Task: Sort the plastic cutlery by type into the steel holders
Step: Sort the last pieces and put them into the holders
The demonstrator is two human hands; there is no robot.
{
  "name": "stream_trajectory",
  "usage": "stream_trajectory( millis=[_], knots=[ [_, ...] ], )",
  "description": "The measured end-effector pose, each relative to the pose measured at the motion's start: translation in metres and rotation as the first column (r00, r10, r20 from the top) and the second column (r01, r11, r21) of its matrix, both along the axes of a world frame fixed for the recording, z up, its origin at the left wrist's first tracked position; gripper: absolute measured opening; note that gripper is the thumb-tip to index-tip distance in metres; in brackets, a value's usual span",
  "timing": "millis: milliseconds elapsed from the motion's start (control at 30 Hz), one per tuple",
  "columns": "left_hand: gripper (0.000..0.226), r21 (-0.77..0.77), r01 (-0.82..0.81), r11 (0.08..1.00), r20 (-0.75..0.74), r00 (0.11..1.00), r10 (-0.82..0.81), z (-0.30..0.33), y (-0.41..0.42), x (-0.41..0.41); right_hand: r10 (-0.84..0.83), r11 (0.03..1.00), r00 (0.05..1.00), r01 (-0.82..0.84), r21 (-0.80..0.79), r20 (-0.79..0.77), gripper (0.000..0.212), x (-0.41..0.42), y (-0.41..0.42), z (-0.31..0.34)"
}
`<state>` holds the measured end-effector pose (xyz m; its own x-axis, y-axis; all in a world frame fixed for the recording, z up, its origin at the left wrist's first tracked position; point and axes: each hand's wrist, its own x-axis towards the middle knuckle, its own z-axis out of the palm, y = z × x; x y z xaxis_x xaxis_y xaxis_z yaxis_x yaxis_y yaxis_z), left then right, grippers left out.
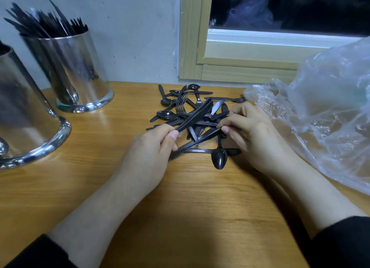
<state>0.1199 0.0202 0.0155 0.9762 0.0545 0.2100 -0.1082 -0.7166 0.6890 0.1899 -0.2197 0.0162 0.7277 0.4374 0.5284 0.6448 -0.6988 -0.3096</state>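
Head view. A wooden table (180,207) runs up to a pale wall with a window frame (240,67) at the upper right. In the middle of the table lies a loose pile of black plastic cutlery (186,105), forks, spoons and knives crossing one another. The left hand (152,147) has its fingers curled round a bundle of knives (197,114), gripped at the handle ends with the thumb pressed on top; the bundle slants up and away from the grip, its far tips raised above the pile. The right hand (248,131) pinches one end of a single knife (200,140) between thumb and forefinger; this knife runs from the pinch toward the left hand, passing under that hand's thumb, and lies low over the pile. A spoon (219,158) lies bowl toward the viewer just in front of the two hands, between them. At the left stand two steel holders: the far holder (80,71), near the wall, is packed with black cutlery (46,21) standing upright, of a type that cannot be told; the near holder (26,117) is cut by the frame edge and its contents are not shown. A crumpled clear plastic bag (324,99) rests on the table at the right, just beside the right hand.
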Motion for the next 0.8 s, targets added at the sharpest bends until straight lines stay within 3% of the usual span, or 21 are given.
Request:
stream_trajectory(
  millis=[167, 267, 367, 500, 567, 667, 800],
  knots=[
    [0.037, 0.008, 0.126, 0.992, 0.000, 0.992, -0.126, 0.002, -0.001, -0.003, 0.078, 0.991, 0.996, -0.083, 0.110, 0.044, 0.011, -0.013, 0.011, 0.009],
    [0.040, -0.026, 0.164, 0.986, -0.021, 0.986, -0.164, 0.005, -0.003, -0.005, 0.007, 0.964, 1.000, -0.011, 0.265, 0.014, 0.008, -0.022, 0.015, 0.015],
    [0.022, -0.069, 0.130, 0.989, -0.039, 0.990, -0.132, 0.005, 0.000, -0.003, -0.092, 0.935, 0.990, 0.122, 0.332, -0.106, 0.008, -0.024, 0.005, 0.019],
    [0.020, -0.162, 0.059, 0.985, -0.052, 0.996, -0.068, 0.001, 0.005, 0.001, -0.170, 0.983, 0.934, 0.181, 0.007, -0.314, 0.005, -0.020, -0.026, 0.015],
    [0.024, -0.180, 0.029, 0.983, -0.050, 0.998, -0.038, -0.001, 0.005, 0.002, -0.191, 0.980, 0.893, 0.151, -0.128, -0.408, 0.018, -0.023, -0.033, 0.010],
    [0.028, -0.168, 0.027, 0.985, -0.039, 0.999, -0.034, -0.001, 0.003, 0.002, -0.198, 0.975, 0.859, 0.122, -0.186, -0.472, 0.030, -0.025, -0.028, 0.005],
    [0.025, -0.178, 0.020, 0.984, 0.009, 1.000, -0.019, 0.002, 0.001, -0.001, -0.229, 0.968, 0.844, 0.145, -0.204, -0.485, 0.021, -0.022, -0.017, 0.005]
  ],
)
